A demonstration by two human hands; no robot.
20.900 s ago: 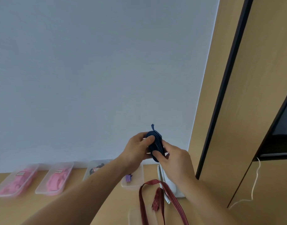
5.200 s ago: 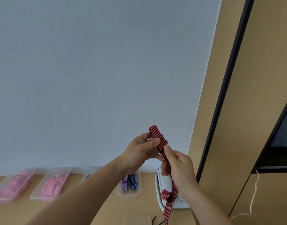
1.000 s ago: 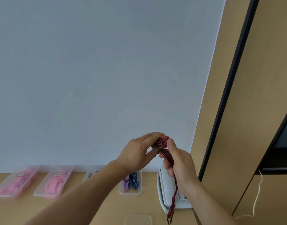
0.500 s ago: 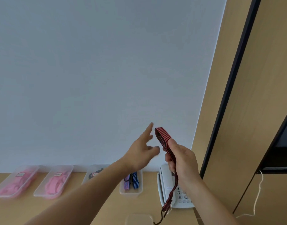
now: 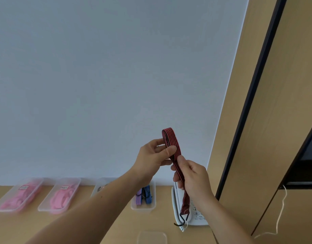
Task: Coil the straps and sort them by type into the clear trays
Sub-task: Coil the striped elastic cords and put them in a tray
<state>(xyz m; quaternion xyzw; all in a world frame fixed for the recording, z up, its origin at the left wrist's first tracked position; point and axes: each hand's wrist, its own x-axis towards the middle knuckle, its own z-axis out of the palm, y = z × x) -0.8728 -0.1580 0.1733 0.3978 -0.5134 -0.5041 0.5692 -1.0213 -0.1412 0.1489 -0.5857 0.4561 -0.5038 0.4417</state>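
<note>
Both hands are up in front of a pale wall (image 5: pixel 98 85), and they hold one red strap (image 5: pixel 173 147) with thin black lines. The strap is folded over at the top, so it makes a long loop. The left hand (image 5: pixel 152 158) pinches that loop between its thumb and bent fingers. The right hand (image 5: pixel 192 176) is just below, with its fingers curled round the strap. The rest of the strap hangs down from the right hand, and a black hook (image 5: pixel 182 221) hangs at its end, in front of a white phone (image 5: pixel 197 217). Down on the wooden desk (image 5: pixel 19 226), four clear trays stand in a row by the wall. The two on the left (image 5: pixel 8 209) (image 5: pixel 46 209) hold pink straps. The third tray (image 5: pixel 98 184) is partly hidden by the left arm. The fourth tray (image 5: pixel 142 209) holds a purple strap (image 5: pixel 139 198) and a blue strap (image 5: pixel 147 196) side by side. A small clear box (image 5: pixel 151 237) sits at the near edge.
</note>
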